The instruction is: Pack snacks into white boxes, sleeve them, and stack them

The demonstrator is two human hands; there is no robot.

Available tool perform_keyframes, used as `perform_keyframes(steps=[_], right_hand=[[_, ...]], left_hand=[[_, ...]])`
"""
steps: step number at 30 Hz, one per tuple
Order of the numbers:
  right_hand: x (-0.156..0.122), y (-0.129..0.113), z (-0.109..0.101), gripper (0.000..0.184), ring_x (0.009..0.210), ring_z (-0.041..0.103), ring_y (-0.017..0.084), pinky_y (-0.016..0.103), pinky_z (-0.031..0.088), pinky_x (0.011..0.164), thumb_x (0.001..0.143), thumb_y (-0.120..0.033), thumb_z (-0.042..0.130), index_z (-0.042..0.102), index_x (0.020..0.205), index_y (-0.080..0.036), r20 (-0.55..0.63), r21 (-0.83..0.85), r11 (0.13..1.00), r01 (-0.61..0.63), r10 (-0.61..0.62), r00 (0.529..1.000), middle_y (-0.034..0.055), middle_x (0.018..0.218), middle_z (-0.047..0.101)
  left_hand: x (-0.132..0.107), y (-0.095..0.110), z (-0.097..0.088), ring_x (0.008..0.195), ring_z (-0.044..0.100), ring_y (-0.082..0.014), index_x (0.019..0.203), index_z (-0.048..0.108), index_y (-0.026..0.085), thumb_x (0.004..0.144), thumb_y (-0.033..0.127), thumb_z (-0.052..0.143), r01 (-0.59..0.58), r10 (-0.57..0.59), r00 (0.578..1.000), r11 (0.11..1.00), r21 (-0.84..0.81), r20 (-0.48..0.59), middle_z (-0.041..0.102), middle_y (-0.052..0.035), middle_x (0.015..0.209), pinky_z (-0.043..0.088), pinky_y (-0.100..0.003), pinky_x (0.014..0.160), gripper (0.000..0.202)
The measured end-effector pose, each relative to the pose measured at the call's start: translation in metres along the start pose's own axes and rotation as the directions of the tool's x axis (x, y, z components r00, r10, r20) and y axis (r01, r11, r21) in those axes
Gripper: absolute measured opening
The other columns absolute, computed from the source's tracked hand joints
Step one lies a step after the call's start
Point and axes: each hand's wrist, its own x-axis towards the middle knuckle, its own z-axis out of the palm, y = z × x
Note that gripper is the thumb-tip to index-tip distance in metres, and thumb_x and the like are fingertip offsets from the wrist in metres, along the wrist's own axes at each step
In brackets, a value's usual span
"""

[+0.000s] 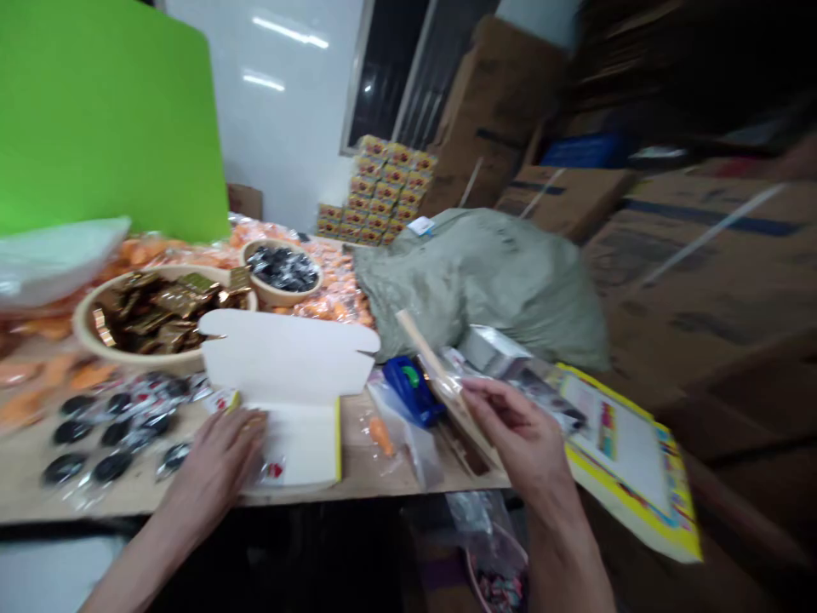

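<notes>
My left hand (226,447) is at the left side of an open white cardboard box (290,349) with yellow edges, its fingers closed over the side wall. The lid stands up at the back; a blurred bit of clear wrap with a red mark (274,468) shows inside. To the right, my right hand (520,426) pinches a flat tan stick (421,340) that seems to be in clear film. Beyond those fingers lies a blue tape dispenser (412,392). Black discs in clear wrappers (111,464) lie left of the box, and a wrapped orange piece (381,436) lies right of it.
Behind the box stand a bowl of gold packets (80,319) and a smaller bowl of black packets (271,296). A grey-green sack (504,272) lies at the right, near a yellow-edged printed package (629,460). Stacked small boxes (383,191) and large cartons (708,281) stand beyond.
</notes>
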Motion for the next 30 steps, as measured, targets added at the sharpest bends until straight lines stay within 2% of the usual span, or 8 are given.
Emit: perform_keyframes(steps=[3,5,10,15,21,24,27,30], right_hand=[[-0.024,-0.025,0.058,0.022,0.084,0.067,0.020,0.032,0.054,0.078,0.091,-0.033,0.052,0.071,0.093,-0.022,0.363,-0.037,0.983,0.180,-0.155,0.919,0.0063,0.091,0.073],[-0.037,-0.026,0.103,0.027,0.090,0.067,0.021,0.034,0.052,0.084,0.091,-0.019,0.044,0.071,0.097,-0.020,0.479,-0.082,0.950,0.301,-0.227,0.848,0.0084,0.094,0.073],[-0.054,-0.004,0.195,0.040,0.104,0.061,0.021,0.035,0.047,0.095,0.087,-0.001,0.037,0.066,0.111,-0.014,0.557,-0.201,0.858,0.472,-0.296,0.776,0.0116,0.108,0.070],[-0.060,-0.004,0.232,0.029,0.094,0.057,0.024,0.037,0.046,0.084,0.087,-0.002,0.043,0.067,0.090,-0.017,0.612,-0.314,0.795,0.519,-0.249,0.751,0.0112,0.095,0.065],[-0.061,-0.027,0.214,0.019,0.095,0.056,0.023,0.035,0.046,0.085,0.088,-0.008,0.053,0.063,0.101,-0.017,0.549,-0.288,0.837,0.464,-0.253,0.797,0.0094,0.099,0.064],[-0.053,-0.026,0.175,0.014,0.094,0.057,0.022,0.034,0.046,0.087,0.091,-0.018,0.054,0.063,0.102,-0.018,0.408,-0.263,0.888,0.376,-0.251,0.878,0.0077,0.097,0.065],[-0.034,-0.003,0.124,0.024,0.085,0.059,0.022,0.034,0.046,0.079,0.095,-0.017,0.042,0.065,0.087,-0.018,0.196,-0.438,0.865,0.246,-0.175,0.965,0.0084,0.085,0.066],[-0.010,0.033,0.072,0.030,0.083,0.060,0.023,0.035,0.046,0.078,0.092,-0.013,0.037,0.066,0.085,-0.016,0.040,-0.574,0.808,0.131,-0.132,0.990,0.0116,0.084,0.067]], left_hand=[[0.022,0.012,0.004,0.112,0.060,-0.0278,0.102,0.069,0.019,0.098,0.038,0.042,0.017,-0.026,0.980,0.999,0.047,0.195,0.069,-0.0121,0.114,0.037,-0.053,0.107,0.033],[0.029,0.016,0.003,0.104,0.063,-0.0246,0.088,0.069,0.019,0.098,0.039,0.043,0.017,-0.037,0.953,0.997,0.069,0.302,0.071,-0.0098,0.101,0.031,-0.054,0.112,0.034],[0.028,0.025,-0.010,0.087,0.068,-0.0188,0.080,0.069,0.017,0.102,0.029,0.033,0.074,-0.089,0.934,0.996,0.058,0.345,0.073,-0.0053,0.082,0.026,-0.053,0.116,0.044],[0.022,0.023,-0.006,0.081,0.069,-0.0183,0.078,0.069,0.016,0.100,0.024,0.034,0.099,-0.107,0.948,0.994,0.042,0.300,0.074,-0.0055,0.080,0.024,-0.056,0.117,0.042],[0.021,0.014,-0.001,0.104,0.066,-0.0216,0.098,0.069,0.014,0.100,0.024,0.035,0.007,-0.007,0.976,1.000,0.004,0.217,0.073,-0.0103,0.104,0.031,-0.055,0.114,0.036],[0.022,0.016,-0.006,0.114,0.063,-0.0244,0.115,0.065,0.016,0.101,0.035,0.037,-0.093,0.111,0.963,0.992,-0.083,0.247,0.069,-0.0111,0.118,0.033,-0.057,0.112,0.037],[0.015,0.019,-0.008,0.122,0.058,-0.0276,0.132,0.056,0.022,0.091,0.053,0.053,-0.220,0.277,0.904,0.954,-0.202,0.324,0.064,-0.0096,0.130,0.040,-0.052,0.108,0.051],[0.002,0.015,-0.002,0.115,0.064,-0.0236,0.121,0.064,0.029,0.092,0.047,0.055,-0.339,0.374,0.880,0.926,-0.165,0.293,0.068,-0.0029,0.125,0.044,-0.043,0.105,0.035]])
